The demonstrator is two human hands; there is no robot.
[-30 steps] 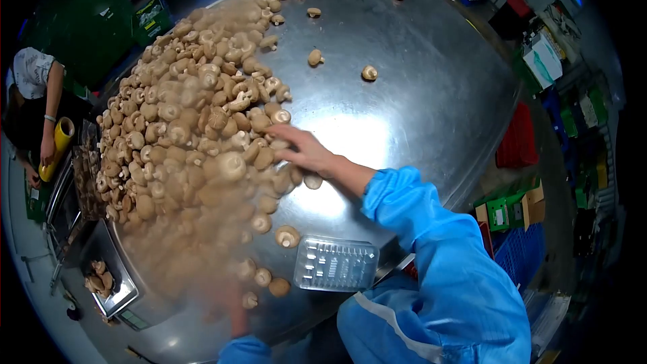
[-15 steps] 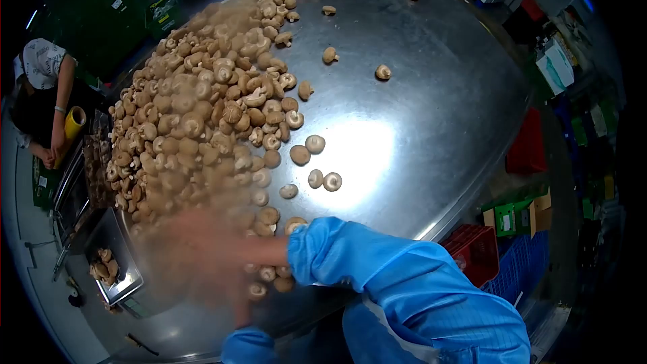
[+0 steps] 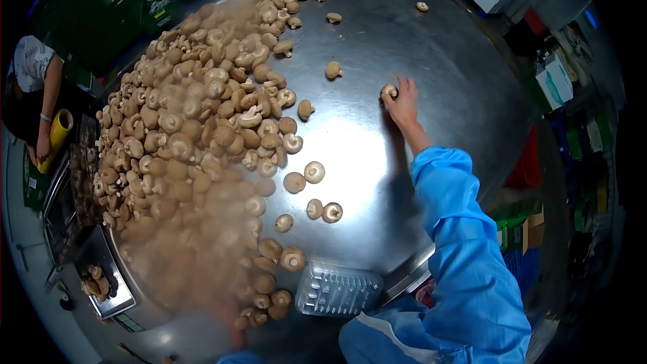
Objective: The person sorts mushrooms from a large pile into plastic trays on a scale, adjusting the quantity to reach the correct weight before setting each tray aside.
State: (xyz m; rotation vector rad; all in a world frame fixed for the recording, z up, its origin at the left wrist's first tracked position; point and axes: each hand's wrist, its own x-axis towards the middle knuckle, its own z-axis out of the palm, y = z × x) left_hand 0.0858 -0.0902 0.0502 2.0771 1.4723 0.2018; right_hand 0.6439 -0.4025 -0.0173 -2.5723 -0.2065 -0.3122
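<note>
1. Nearest, at the bottom: a clear plastic tray lies close to the table's near edge, beside the wearer's blue clothing. A bump from the body or the right sleeve could push it off, since it looks light.

2. Just left of the tray, a cluster of loose mushrooms sits by the left hand. That hand is a blur within a brown haze; I cannot tell whether it is spread, closed or holding anything. A sweep there might roll round caps over the edge.

3. Farther out, on bare metal table, the right hand has thumb and fingers around a single mushroom. I cannot tell how firmly they press. A loose pinch could let the cap slip; a hard one might bruise it or snap its stem.

4. To the left, the mushroom heap covers much of the table. Pulling from its lower side could start a slide, because the pieces lie stacked loosely.

5. Beyond the heap at far left, a co-worker has a hand at a yellow roll. Mushrooms spilling that way could get in that person's way.
</note>
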